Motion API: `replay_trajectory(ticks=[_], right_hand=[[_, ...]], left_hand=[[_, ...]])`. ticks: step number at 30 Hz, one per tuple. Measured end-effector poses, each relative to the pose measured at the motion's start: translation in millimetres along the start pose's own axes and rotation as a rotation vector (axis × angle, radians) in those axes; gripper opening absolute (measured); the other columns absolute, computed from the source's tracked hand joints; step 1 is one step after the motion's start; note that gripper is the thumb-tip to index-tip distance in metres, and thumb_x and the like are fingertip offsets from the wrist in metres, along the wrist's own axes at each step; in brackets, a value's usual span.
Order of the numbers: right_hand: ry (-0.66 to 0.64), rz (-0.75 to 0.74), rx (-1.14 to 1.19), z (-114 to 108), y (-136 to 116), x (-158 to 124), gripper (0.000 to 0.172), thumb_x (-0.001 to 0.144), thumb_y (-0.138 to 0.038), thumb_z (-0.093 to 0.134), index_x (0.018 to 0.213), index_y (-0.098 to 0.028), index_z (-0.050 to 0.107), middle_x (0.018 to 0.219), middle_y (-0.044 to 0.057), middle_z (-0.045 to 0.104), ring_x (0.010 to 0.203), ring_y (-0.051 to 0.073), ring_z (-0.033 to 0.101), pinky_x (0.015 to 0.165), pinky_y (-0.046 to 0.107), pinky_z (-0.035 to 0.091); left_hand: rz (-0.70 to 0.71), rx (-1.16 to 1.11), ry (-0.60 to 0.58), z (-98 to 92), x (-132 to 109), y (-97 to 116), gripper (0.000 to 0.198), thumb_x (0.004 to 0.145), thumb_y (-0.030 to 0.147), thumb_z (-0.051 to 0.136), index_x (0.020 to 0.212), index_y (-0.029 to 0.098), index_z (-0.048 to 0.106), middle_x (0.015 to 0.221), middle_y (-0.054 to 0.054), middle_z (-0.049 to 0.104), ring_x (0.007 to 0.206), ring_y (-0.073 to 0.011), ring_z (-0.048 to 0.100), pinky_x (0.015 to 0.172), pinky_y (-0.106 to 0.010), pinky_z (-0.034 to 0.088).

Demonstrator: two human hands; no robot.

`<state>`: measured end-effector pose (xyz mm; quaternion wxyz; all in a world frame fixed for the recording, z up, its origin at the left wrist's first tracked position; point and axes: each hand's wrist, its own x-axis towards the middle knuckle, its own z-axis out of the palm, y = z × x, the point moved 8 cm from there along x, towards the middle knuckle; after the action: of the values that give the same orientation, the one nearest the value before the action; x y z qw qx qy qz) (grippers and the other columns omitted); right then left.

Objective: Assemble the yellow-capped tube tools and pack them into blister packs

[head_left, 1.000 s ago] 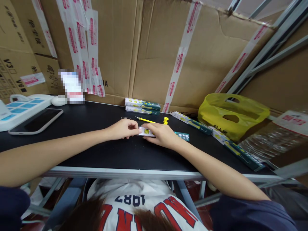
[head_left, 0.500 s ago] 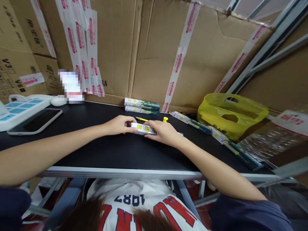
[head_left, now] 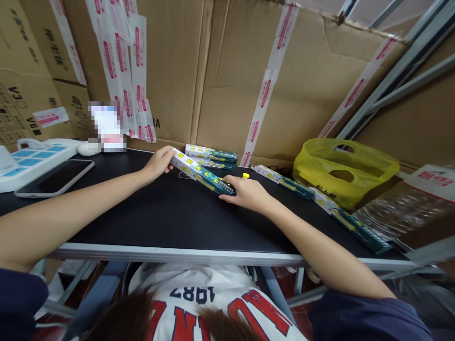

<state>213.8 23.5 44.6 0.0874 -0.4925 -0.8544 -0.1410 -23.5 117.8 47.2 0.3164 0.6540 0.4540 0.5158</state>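
A long, slim cardboard box (head_left: 199,171), white at one end and dark green at the other with yellow print, slants between my two hands. My left hand (head_left: 159,162) pinches its white end, which is raised off the table. Around the green end, the fingers of my right hand (head_left: 245,192) are closed. Just behind the box lies a yellow tool, mostly hidden; its yellow knob (head_left: 245,175) shows past my right fingers. Thin metal wire (head_left: 185,175) is visible below the white end.
Two similar boxes (head_left: 211,156) are stacked at the back. More boxes (head_left: 284,182) lie along the right, beside a yellow plastic bag (head_left: 344,170) and clear plastic packaging (head_left: 398,203). On the left are a phone (head_left: 55,178) and a white power strip (head_left: 39,161). A cardboard wall (head_left: 231,94) stands behind.
My left hand has moved left and up with the white end, so the box now shows its full length at a slant. My right hand has shifted slightly right, onto the green end.
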Motion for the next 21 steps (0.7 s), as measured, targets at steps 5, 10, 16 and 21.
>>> replay_trajectory(ticks=[5,10,16,21], right_hand=[[-0.081,0.144,0.095,11.9,16.5,2.1,0.031,0.084,-0.048,0.06,0.099,-0.021,0.058,0.08,0.005,0.069,0.07,0.021,0.065,0.053,0.026,0.04],[-0.054,0.161,0.544,27.8,23.7,6.0,0.029,0.084,-0.033,0.059,0.107,-0.021,0.047,0.068,-0.004,0.06,0.053,0.013,0.058,0.046,0.021,0.04],[0.211,0.183,0.727,18.4,37.7,7.1,0.028,0.08,-0.033,0.06,0.101,-0.022,0.045,0.065,-0.007,0.052,0.053,0.011,0.052,0.05,0.024,0.045],[0.468,0.178,0.789,-1.8,52.1,5.2,0.033,0.078,-0.031,0.061,0.105,-0.022,0.044,0.071,-0.005,0.05,0.062,0.013,0.052,0.061,0.028,0.048]], left_hand=[[-0.003,-0.008,0.134,-18.4,9.1,-10.3,0.012,0.081,0.024,0.044,0.079,0.017,0.054,0.062,0.001,0.052,0.044,-0.0075,0.047,0.033,-0.015,0.032],[0.028,-0.07,0.083,-9.7,5.3,-6.9,0.016,0.083,0.022,0.043,0.087,0.017,0.057,0.068,0.0,0.055,0.046,-0.0064,0.047,0.034,-0.015,0.032],[0.087,-0.266,0.137,-12.3,4.0,-3.0,0.019,0.087,0.021,0.051,0.104,0.022,0.041,0.085,0.0,0.062,0.059,-0.0077,0.061,0.052,-0.019,0.049],[-0.037,-0.331,0.137,-5.6,-0.6,-12.3,0.016,0.09,0.02,0.052,0.092,0.022,0.035,0.088,-0.001,0.066,0.059,-0.0077,0.065,0.062,-0.023,0.054]])
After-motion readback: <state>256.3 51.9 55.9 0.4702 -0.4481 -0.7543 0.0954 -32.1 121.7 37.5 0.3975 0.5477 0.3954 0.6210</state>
